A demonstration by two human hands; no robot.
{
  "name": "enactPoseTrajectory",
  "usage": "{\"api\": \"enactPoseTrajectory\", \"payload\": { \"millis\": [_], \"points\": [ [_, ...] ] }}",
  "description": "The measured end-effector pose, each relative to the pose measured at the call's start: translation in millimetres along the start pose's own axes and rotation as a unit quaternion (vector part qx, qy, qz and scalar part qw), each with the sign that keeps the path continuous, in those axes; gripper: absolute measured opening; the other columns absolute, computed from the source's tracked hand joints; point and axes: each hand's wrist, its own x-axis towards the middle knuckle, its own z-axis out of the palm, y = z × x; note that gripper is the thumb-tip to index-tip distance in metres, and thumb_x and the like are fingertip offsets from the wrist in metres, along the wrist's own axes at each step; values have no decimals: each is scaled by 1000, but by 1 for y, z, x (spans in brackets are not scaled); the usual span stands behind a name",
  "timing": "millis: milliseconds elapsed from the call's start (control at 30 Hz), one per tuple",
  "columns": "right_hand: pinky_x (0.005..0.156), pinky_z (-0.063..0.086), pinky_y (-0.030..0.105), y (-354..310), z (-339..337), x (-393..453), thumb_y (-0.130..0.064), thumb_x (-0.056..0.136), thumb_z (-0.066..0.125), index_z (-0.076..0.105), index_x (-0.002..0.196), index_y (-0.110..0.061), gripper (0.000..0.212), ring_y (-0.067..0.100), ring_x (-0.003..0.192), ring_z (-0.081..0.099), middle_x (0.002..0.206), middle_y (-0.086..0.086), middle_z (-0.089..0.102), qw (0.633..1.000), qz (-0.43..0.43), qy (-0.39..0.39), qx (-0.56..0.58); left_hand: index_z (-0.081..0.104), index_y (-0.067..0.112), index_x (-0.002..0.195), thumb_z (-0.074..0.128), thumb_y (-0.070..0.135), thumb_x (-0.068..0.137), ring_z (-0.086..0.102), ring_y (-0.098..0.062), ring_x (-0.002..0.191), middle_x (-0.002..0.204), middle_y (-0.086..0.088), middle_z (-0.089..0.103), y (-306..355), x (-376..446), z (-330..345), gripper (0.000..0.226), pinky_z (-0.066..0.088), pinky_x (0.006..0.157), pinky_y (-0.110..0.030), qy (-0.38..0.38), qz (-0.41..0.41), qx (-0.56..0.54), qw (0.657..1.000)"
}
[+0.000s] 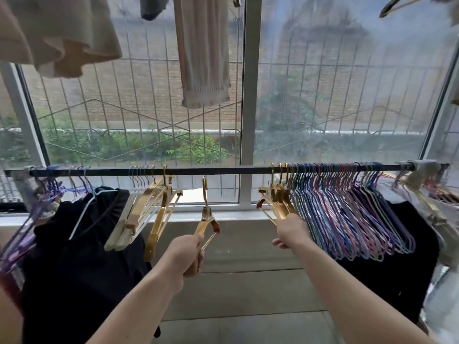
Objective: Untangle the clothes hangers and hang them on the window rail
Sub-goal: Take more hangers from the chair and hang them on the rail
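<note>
A dark window rail (218, 170) runs across the view below the window. My left hand (185, 254) grips a gold hanger (205, 223) by its lower end; the hanger's hook sits just under the rail, free of it. My right hand (290, 230) reaches into a bunch of gold hangers (278, 197) hooked on the rail right of centre, its fingers hidden behind them. More gold and pale hangers (154, 207) hang on the rail left of centre.
A dense row of coloured wire hangers (347, 209) fills the rail's right half. Black garments (82, 244) hang at the left and another dark garment (397, 244) at the right. Laundry (203, 58) hangs overhead. The sill (233, 214) and tiled wall lie below.
</note>
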Motion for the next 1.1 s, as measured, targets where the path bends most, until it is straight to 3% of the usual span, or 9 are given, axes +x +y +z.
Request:
{"api": "enactPoseTrajectory", "payload": {
  "millis": [167, 300, 367, 467, 567, 667, 833, 933, 1100],
  "points": [
    [69, 62, 40, 6, 1, -11, -36, 107, 38, 47, 132, -2, 43, 25, 79, 70, 100, 13, 63, 995, -20, -6, -94, 62, 5, 100, 43, 26, 105, 51, -19, 57, 65, -8, 58, -1, -3, 10, 28, 45, 58, -32, 15, -14, -36, 999],
    [82, 50, 36, 18, -7, -34, -32, 105, 44, 49, 124, -11, 29, 18, 95, 52, 121, 11, 51, 969, -169, 110, -139, 59, -3, 105, 44, 16, 101, 57, -25, 67, 81, -17, 60, -6, -5, 25, 25, 51, 62, -36, 2, -39, -105, 994],
    [87, 58, 42, 12, -4, -63, -33, 105, 46, 54, 120, -15, 24, 18, 98, 59, 120, 7, 56, 987, -152, -21, 38, 55, -6, 107, 48, 13, 100, 62, -31, 84, 94, -21, 61, -6, -8, 34, 21, 52, 75, -41, -45, -70, -151, 985],
    [83, 62, 40, 1, 0, -107, -41, 106, 43, 54, 127, -19, 32, 22, 108, 66, 121, 6, 64, 922, -31, -323, 210, 56, -9, 115, 63, 14, 91, 54, -26, 86, 94, -15, 58, -10, -7, 51, 34, 49, 62, -29, -159, -108, -185, 964],
    [81, 61, 40, 3, -3, -118, -30, 106, 49, 62, 124, -11, 28, 25, 104, 71, 113, 14, 72, 884, -13, -359, 299, 67, 2, 107, 66, 16, 89, 57, -20, 69, 81, -10, 63, -16, -8, 72, 23, 45, 43, -23, -214, -116, -189, 951],
    [84, 58, 39, 13, -11, -112, -9, 100, 54, 62, 122, -3, 25, 25, 90, 67, 97, 13, 68, 868, -18, -381, 318, 68, 6, 103, 56, 17, 101, 65, -23, 66, 83, -12, 69, -23, -18, 92, 17, 51, 62, -31, -180, -72, -141, 971],
    [45, 40, 25, 33, 4, -109, -8, 98, 47, 63, 107, -13, 19, 15, 55, 55, 77, 9, 61, 944, -6, -275, 180, 74, 15, 98, 55, 17, 102, 59, -20, 82, 81, -1, 72, -39, -24, 109, 19, 39, 70, -34, -163, -21, -16, 986],
    [44, 42, 26, 41, 16, -99, -7, 98, 46, 60, 112, -8, 20, 14, 52, 55, 85, 11, 61, 962, 8, -218, 163, 75, 20, 98, 52, 27, 102, 52, -20, 85, 86, 3, 67, -38, -26, 99, 25, 35, 70, -33, -135, 16, 78, 988],
    [55, 52, 28, 27, 11, -64, -13, 101, 50, 49, 110, -7, 10, 17, 65, 58, 95, 14, 62, 986, -38, -112, 114, 67, 26, 113, 53, 27, 105, 61, -19, 106, 113, 5, 65, -23, -18, 48, 16, 49, 89, -37, -30, 75, 126, 989]
  ]
}}
